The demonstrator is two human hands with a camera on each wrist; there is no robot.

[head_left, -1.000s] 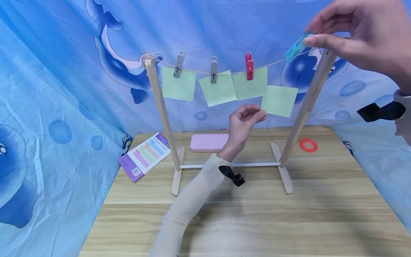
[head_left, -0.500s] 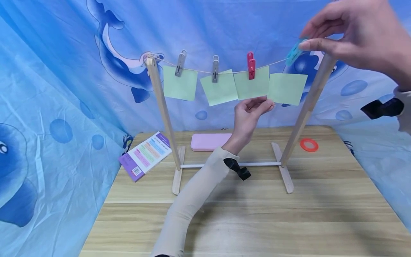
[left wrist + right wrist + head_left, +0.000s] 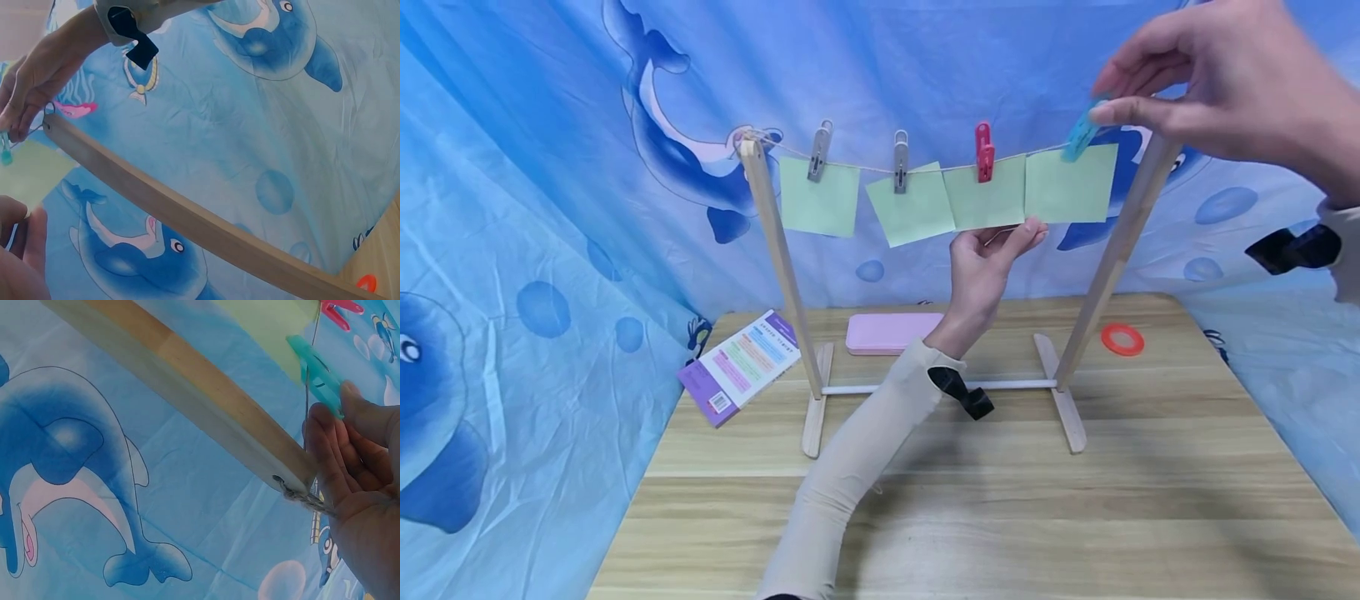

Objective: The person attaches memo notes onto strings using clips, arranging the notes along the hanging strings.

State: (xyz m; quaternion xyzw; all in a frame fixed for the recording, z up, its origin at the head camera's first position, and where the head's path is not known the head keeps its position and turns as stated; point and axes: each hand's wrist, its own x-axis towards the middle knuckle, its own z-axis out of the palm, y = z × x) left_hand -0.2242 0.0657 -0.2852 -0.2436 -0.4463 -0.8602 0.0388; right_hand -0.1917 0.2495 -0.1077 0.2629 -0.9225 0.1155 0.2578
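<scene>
Blue cloth with dolphins (image 3: 647,108) is hung all around as the background, and a light wooden desk (image 3: 1000,517) fills the bottom of the head view. A small wooden drying rack (image 3: 775,250) is stood on the desk, with a thin string (image 3: 865,165) stretched between its two posts near the top middle of the frame. Three square green paper notes are pinned to the string by two grey pegs (image 3: 818,150) and one red peg (image 3: 982,152).

A fourth green paper note (image 3: 1070,183) is held up at the string, just right of the red peg. Its lower left corner is pinched by the left hand (image 3: 988,258), whose fingers are curled round the paper edge. A small teal plastic peg (image 3: 1080,133) is pinched between thumb and finger of the right hand (image 3: 1232,92) in the upper right of the frame. The peg is placed at the top right corner of the note, right by the string. In the right wrist view the teal peg (image 3: 319,375) is seen beside the string and the post top; whether it is already clipped on cannot be told.

A purple and white card (image 3: 741,362) is laid at the left edge of the desk. A flat pink case (image 3: 887,332) is laid behind the rack. An orange ring (image 3: 1122,339) is laid at the right.
</scene>
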